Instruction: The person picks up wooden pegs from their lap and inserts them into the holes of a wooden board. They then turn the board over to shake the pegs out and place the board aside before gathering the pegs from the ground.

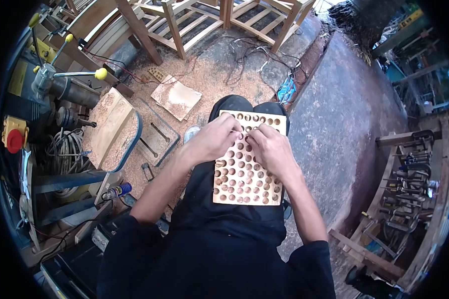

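A pale wooden board (249, 197) with rows of round holes lies across my thighs, over dark trousers. Over its upper left part is my left hand (218, 135), its fingers bent and pressed together near the holes. Close beside it, my right hand (269, 145) rests over the upper middle of the board, fingertips pinched together. Both sets of fingertips almost meet above one hole. Whatever they hold, if anything, is too small to make out. A small wooden bit (220, 163) sits at the board's left edge.
To the left stands a drill press with yellow-knobbed handles (77, 74) and a sawdust-covered table (107, 134). A wooden piece (177, 97) lies on the sawdust-strewn floor. Wooden frames (184, 30) and cables (244, 57) are ahead. Clamps (409, 179) hang on a rack at right.
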Motion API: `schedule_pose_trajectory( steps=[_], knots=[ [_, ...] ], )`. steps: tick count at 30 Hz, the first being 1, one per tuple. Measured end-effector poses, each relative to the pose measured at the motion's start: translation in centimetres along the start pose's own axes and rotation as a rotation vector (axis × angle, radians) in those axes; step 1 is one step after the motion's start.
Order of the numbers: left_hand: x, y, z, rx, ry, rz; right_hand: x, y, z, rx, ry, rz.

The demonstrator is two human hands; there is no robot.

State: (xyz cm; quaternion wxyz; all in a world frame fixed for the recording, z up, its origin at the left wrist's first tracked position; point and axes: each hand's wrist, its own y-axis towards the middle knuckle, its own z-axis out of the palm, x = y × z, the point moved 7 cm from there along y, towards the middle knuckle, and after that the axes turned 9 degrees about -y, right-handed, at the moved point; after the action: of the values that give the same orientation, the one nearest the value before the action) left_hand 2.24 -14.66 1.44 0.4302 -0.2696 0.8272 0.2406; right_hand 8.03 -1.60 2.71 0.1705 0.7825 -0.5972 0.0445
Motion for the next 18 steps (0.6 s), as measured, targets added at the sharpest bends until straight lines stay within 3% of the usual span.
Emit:
schedule_pose_trajectory(
  steps=[1,2,5,10,13,14,17,18],
  knots=[
    [0.2,-0.2,-0.6,-0.006,-0.144,-0.052,0.0,0.0,0.2,0.019,0.000,-0.009],
    [2.0,-1.0,-0.2,-0.075,-0.609,-0.117,-0.2,0.0,0.4,0.039,0.000,-0.015],
    [3.4,-2.6,-0.2,-0.195,-1.337,-0.185,0.0,0.1,0.8,0.116,-0.065,-0.027],
    [5.5,-4.2,0.1,-0.324,-1.729,-0.301,0.9,0.5,1.1,0.195,-0.153,-0.031],
    [7.7,-5.1,-0.7,-0.402,-1.212,-0.508,-0.1,0.5,1.7,0.176,-0.102,-0.028],
    [7.4,-4.8,-1.2,-0.512,-0.786,-0.480,-0.3,0.5,1.5,0.146,-0.057,-0.019],
    [2.5,-2.8,-2.4,-0.359,0.036,-0.255,-1.5,0.8,-0.3,0.066,0.327,0.109],
    [2.3,-2.7,-2.2,-0.357,0.085,-0.231,-2.6,0.3,0.5,0.120,0.524,0.242]
  ],
)
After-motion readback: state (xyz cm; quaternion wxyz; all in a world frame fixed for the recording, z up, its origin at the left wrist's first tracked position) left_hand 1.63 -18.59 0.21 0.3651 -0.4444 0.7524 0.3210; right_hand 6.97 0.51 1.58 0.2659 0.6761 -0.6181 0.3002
